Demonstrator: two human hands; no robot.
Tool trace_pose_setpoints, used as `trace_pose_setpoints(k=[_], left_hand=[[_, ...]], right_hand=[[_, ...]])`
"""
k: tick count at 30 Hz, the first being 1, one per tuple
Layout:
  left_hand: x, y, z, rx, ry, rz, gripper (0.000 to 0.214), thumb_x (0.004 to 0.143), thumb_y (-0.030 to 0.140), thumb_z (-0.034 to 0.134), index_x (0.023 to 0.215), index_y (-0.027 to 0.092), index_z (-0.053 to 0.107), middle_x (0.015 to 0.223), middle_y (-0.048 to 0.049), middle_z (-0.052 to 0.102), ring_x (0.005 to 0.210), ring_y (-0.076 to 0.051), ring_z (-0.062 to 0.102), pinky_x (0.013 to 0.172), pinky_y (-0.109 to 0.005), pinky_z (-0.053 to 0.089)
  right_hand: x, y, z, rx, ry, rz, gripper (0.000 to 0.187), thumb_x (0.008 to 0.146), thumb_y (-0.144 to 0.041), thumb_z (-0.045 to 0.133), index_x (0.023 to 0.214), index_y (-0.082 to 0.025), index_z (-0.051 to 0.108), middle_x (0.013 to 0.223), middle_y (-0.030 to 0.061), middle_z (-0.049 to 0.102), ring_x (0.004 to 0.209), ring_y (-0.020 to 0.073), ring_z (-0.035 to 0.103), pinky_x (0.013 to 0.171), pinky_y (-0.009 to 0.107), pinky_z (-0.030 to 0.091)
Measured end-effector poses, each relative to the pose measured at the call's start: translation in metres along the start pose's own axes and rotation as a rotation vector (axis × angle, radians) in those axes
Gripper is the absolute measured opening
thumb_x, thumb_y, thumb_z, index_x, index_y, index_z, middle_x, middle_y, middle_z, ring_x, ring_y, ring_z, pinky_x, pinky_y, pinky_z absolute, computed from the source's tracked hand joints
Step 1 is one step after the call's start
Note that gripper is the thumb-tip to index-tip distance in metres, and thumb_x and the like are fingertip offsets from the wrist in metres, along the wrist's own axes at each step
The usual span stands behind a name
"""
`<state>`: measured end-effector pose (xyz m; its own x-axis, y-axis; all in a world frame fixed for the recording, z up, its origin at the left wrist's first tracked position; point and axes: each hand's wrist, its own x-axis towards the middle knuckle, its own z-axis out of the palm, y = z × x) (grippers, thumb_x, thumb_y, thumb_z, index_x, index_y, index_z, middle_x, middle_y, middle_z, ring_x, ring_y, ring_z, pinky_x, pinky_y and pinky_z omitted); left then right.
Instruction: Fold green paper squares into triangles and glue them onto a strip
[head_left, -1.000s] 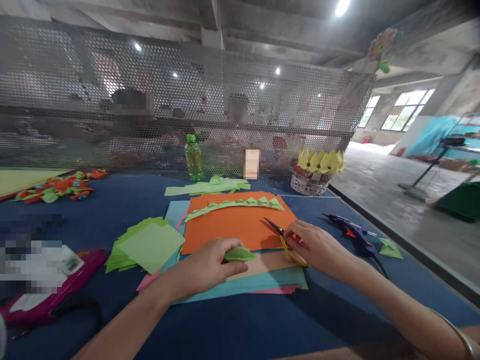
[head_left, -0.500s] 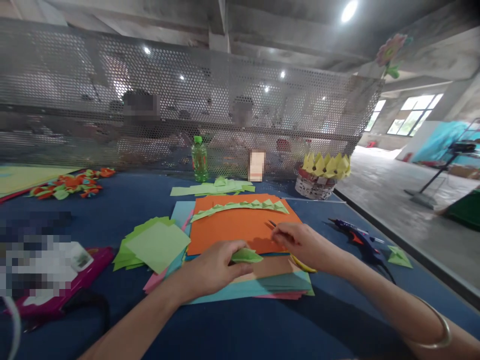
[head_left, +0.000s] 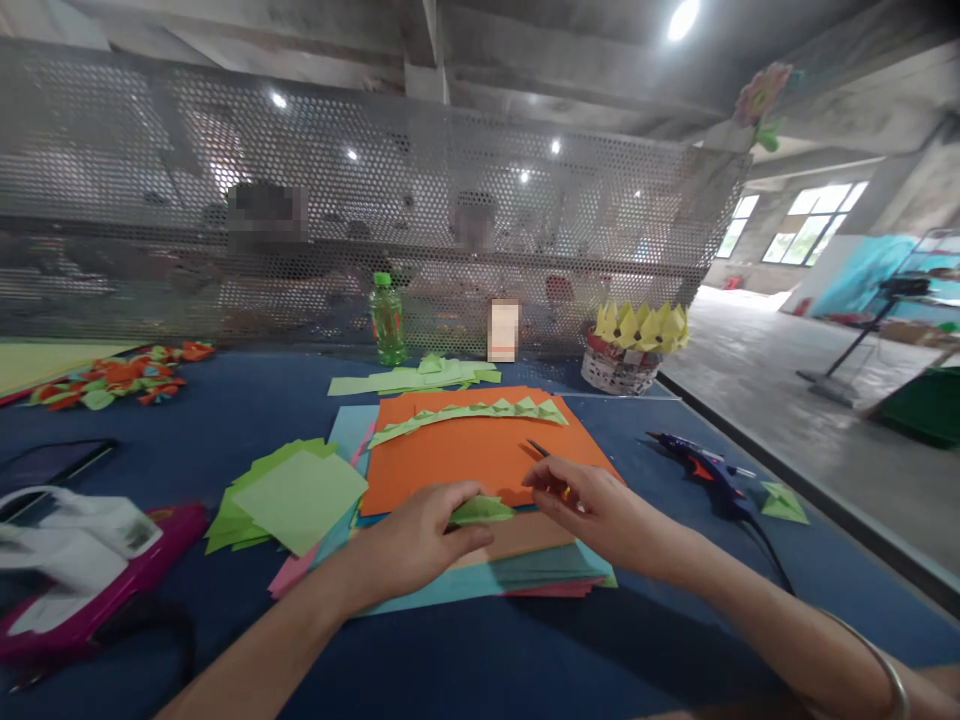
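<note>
My left hand [head_left: 416, 540] is closed on a small folded green paper piece [head_left: 480, 511], pinching it at the front edge of an orange sheet [head_left: 465, 455]. My right hand [head_left: 592, 508] has its fingers curled over scissors with yellow handles [head_left: 551, 470], whose blade tips poke out past the fingers onto the orange sheet. Its fingertips reach toward the green piece, a small gap apart. A strip of joined green folded triangles [head_left: 472, 412] lies across the far part of the orange sheet, which tops a stack of coloured paper [head_left: 517, 575] on the blue table [head_left: 480, 650].
A pile of green paper squares [head_left: 289, 495] lies left of the stack. A blue glue gun [head_left: 705, 470] and a green folded piece [head_left: 784, 502] are to the right. A green bottle [head_left: 388, 318], a basket with yellow paper points [head_left: 630, 345], and a mesh screen [head_left: 225, 200] stand behind. A pink case [head_left: 97, 590] sits at left.
My right hand slid left along the scissors toward the green piece in my left hand. My left hand stayed in place holding the piece.
</note>
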<state>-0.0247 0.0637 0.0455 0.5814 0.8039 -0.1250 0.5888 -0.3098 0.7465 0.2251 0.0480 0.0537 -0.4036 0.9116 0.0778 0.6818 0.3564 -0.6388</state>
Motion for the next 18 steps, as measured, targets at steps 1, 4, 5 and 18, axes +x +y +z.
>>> trace_pose_setpoints(k=[1,4,5,18], left_hand=[[0.0,-0.001,0.0,0.008,0.006,-0.001,0.031,0.093,0.051,0.056,0.103,0.022,0.062,0.095,-0.0026,0.068,0.087,-0.024,0.064,0.07,-0.027,0.041],[0.001,-0.006,0.0,0.029,0.029,-0.006,0.031,0.094,0.051,0.056,0.101,0.022,0.061,0.092,-0.0025,0.066,0.084,-0.024,0.064,0.069,-0.028,0.039],[0.001,-0.008,0.0,0.033,0.034,-0.008,0.031,0.093,0.051,0.056,0.101,0.022,0.061,0.092,-0.0024,0.066,0.084,-0.024,0.063,0.069,-0.028,0.039],[0.0,-0.002,-0.001,0.0,0.044,0.007,0.03,0.093,0.05,0.056,0.097,0.021,0.06,0.086,-0.0004,0.06,0.076,-0.02,0.056,0.063,-0.027,0.034]], right_hand=[[0.0,0.003,-0.003,-0.03,0.01,0.007,0.022,0.099,-0.035,0.049,0.109,-0.023,0.064,0.103,0.0034,0.072,0.083,0.016,0.064,0.071,0.027,0.047],[0.001,0.011,-0.012,-0.115,0.059,0.014,0.02,0.097,-0.028,0.049,0.104,-0.021,0.066,0.099,0.0035,0.073,0.079,0.0159,0.064,0.072,0.027,0.046],[0.002,0.014,-0.014,-0.134,0.077,0.019,0.019,0.096,-0.027,0.049,0.102,-0.021,0.067,0.098,0.004,0.073,0.08,0.0164,0.064,0.072,0.028,0.046],[0.014,0.022,-0.012,-0.182,0.079,-0.025,0.019,0.095,-0.023,0.049,0.101,-0.021,0.067,0.099,0.0044,0.074,0.082,0.0171,0.067,0.072,0.027,0.048]])
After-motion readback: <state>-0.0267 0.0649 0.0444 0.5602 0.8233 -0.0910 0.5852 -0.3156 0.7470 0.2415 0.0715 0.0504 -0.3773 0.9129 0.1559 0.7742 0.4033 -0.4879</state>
